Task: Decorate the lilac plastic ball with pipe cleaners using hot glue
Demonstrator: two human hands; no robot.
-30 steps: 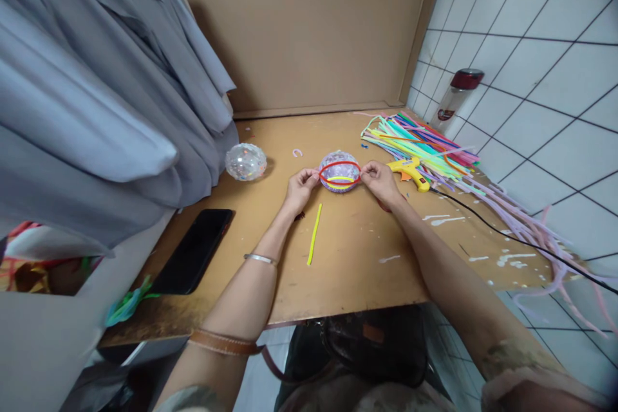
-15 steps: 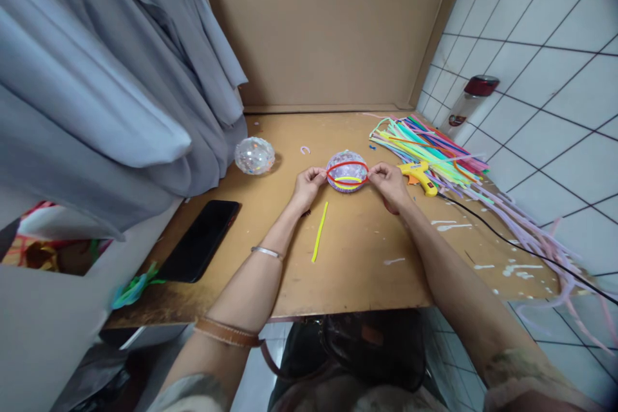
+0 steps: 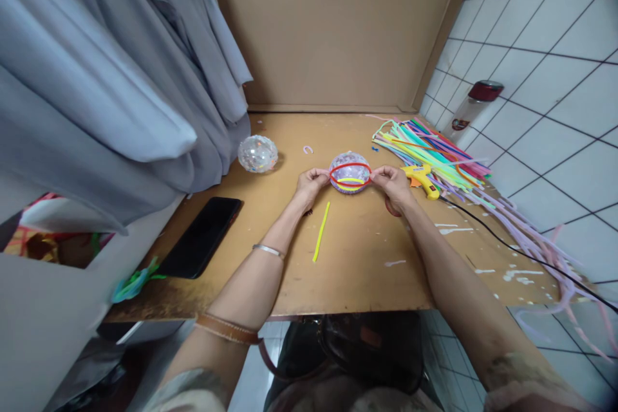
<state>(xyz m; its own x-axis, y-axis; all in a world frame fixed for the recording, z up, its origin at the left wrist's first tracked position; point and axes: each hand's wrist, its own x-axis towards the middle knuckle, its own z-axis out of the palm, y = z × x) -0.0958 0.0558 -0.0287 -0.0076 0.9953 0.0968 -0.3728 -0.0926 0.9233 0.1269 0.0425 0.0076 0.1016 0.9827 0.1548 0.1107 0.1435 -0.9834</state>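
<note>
A red pipe cleaner point(image 3: 351, 165), bent into a flat oval, is stretched between my two hands. My left hand point(image 3: 313, 185) pinches its left end and my right hand point(image 3: 392, 184) pinches its right end. Behind the oval sits a clear purplish ball point(image 3: 348, 158) on the table, with a yellow curved strip point(image 3: 350, 181) low on its front. Whether the red oval touches the ball I cannot tell. A straight yellow pipe cleaner point(image 3: 321, 232) lies on the table nearer to me, between my forearms.
Another clear ball point(image 3: 257, 154) stands at left, beyond a black phone point(image 3: 201, 237). On the right lie a yellow glue gun point(image 3: 425, 181) with a black cord and a pile of coloured pipe cleaners point(image 3: 429, 149). A red-lidded bottle point(image 3: 470, 109) stands by the tiled wall.
The view has shifted slightly, so everything sits a little differently in the picture. Both hands keep their pinch on the red oval in front of the ball.
</note>
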